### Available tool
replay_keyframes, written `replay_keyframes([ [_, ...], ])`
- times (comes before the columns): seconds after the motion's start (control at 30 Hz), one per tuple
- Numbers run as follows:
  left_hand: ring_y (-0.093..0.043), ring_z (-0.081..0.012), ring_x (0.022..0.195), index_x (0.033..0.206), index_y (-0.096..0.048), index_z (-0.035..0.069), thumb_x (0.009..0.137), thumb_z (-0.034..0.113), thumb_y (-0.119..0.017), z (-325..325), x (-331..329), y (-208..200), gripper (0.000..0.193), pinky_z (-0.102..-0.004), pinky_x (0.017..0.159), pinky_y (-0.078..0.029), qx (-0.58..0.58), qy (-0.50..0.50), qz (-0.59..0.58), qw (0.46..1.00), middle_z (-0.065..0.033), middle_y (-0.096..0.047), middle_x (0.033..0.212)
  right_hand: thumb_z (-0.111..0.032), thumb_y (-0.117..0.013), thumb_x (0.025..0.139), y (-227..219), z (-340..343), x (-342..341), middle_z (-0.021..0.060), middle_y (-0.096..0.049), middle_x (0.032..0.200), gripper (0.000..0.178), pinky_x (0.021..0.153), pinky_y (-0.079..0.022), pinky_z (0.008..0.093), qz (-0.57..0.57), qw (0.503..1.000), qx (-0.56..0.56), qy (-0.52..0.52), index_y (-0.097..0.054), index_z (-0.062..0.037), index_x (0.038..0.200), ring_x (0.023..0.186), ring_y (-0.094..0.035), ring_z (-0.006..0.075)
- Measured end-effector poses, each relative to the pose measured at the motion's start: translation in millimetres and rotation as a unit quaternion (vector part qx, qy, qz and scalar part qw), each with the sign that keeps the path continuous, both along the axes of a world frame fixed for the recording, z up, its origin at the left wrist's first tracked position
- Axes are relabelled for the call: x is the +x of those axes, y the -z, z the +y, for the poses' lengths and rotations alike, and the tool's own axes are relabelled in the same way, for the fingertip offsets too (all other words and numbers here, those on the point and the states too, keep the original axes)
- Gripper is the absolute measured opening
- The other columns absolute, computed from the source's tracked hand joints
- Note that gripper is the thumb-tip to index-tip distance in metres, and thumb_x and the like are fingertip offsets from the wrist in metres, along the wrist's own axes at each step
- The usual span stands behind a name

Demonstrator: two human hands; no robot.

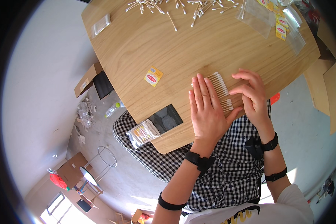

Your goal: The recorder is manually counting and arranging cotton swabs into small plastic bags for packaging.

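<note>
A row of white-tipped cotton swabs (220, 84) lies side by side near the table's front edge. My left hand (208, 112) rests flat over the row's left part, fingers stretched out and thumb spread; the swabs' other ends are mostly hidden beneath it. To the right of the row, my right hand (253, 96) is open with bent fingers apart, holding nothing. One of its fingertips is close to the swab tips; I cannot tell whether it touches them. A yellow and white card (153, 76) lies to the left, apart from both hands.
A filled clear bag of swabs (142, 133) stands at the table's front left edge beside a dark flat rectangle (166, 118). Loose swabs (149, 5) scatter along the far side. Clear bags (255, 18) and yellow cards (280, 31) lie far right, a clear packet (101, 24) far left.
</note>
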State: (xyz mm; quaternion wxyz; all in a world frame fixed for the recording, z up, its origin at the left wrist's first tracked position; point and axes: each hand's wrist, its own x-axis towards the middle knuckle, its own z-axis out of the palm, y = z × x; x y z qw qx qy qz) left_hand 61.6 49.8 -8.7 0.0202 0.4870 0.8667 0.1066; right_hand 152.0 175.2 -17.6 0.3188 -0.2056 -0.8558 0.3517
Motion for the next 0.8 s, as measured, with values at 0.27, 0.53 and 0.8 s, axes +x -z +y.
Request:
replay_keyframes([
  [0.27, -0.019, -0.0434, 0.144, 0.144, -0.024, -0.015, 0.083, 0.071, -0.051, 0.0, -0.1, 3.1, 0.108, -0.0521, 0.116, -0.021, 0.009, 0.000, 0.001, 1.000, -0.0332, -0.023, 0.151, 0.006, -0.057, 0.073, -1.0, -0.7, -2.8, 0.0048, -0.064, 0.111, 0.019, 0.090, -0.045, 0.0390, -0.010, 1.000, 0.028, 0.005, -0.067, -0.0097, 0.076, 0.113, -0.058, 0.0284],
  [0.53, -0.019, -0.0430, 0.144, 0.144, -0.024, -0.015, 0.083, 0.071, -0.052, 0.9, 0.1, 2.4, 0.109, -0.0522, 0.116, -0.021, 0.012, -0.001, 0.001, 1.000, -0.0328, -0.023, 0.151, 0.005, -0.057, 0.074, -1.9, 0.9, -0.4, 0.0051, -0.064, 0.113, 0.018, 0.091, -0.044, 0.0399, -0.017, 0.999, 0.029, -0.009, -0.066, -0.0093, 0.076, 0.114, -0.057, 0.0288],
  [0.8, -0.019, -0.0432, 0.144, 0.143, -0.024, -0.015, 0.083, 0.069, -0.054, 0.1, 0.1, 3.8, 0.107, -0.0527, 0.116, -0.021, 0.021, 0.000, -0.004, 1.000, -0.0327, -0.022, 0.152, 0.006, -0.054, 0.074, -1.3, -0.1, -1.8, 0.0061, -0.063, 0.115, 0.025, 0.095, -0.043, 0.0410, -0.022, 0.999, 0.027, 0.003, -0.069, -0.0104, 0.087, 0.117, -0.056, 0.0295],
])
